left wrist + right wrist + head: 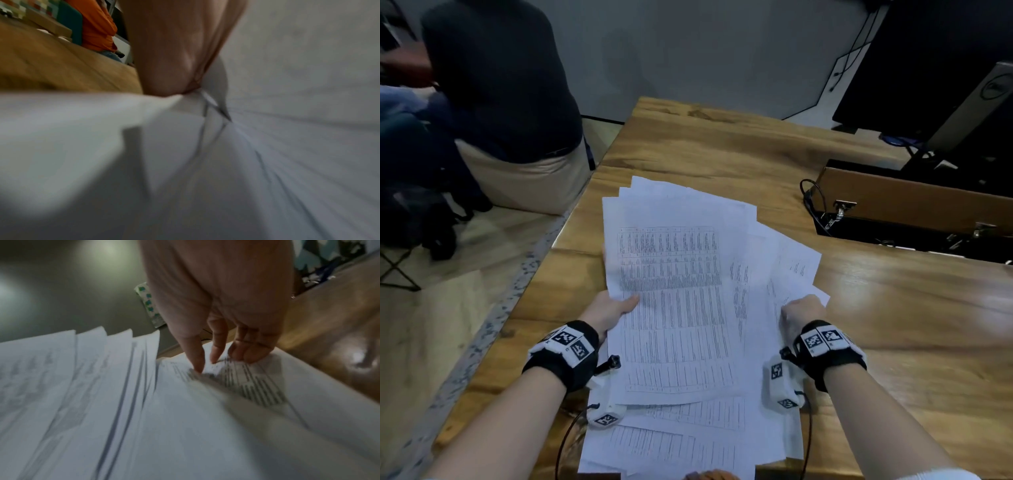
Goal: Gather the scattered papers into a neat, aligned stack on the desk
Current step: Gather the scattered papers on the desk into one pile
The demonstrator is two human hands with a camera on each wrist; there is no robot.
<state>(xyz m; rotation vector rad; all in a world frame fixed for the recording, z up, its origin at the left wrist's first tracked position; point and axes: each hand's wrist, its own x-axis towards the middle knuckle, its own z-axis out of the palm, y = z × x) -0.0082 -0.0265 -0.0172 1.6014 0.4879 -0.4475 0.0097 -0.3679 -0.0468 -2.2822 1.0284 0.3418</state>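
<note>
Wooden desk [722, 150] carries fanned, unaligned papers [674, 274]. Left hand [609, 310] grips their left edge, thumb on top. Right hand [803, 313] pinches right-side sheets; only right wrist view shows its fingertips [198, 366] pressing print.

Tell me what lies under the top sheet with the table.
More papers fan out beneath the top sheet, edges unaligned, over the desk. How many, and the desk under them, is covered.

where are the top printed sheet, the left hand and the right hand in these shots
top printed sheet [674, 308], head view, middle of its printed table
left hand [609, 310], head view, back of the hand at the sheet's left edge
right hand [803, 313], head view, knuckles over the right-side sheets
</note>
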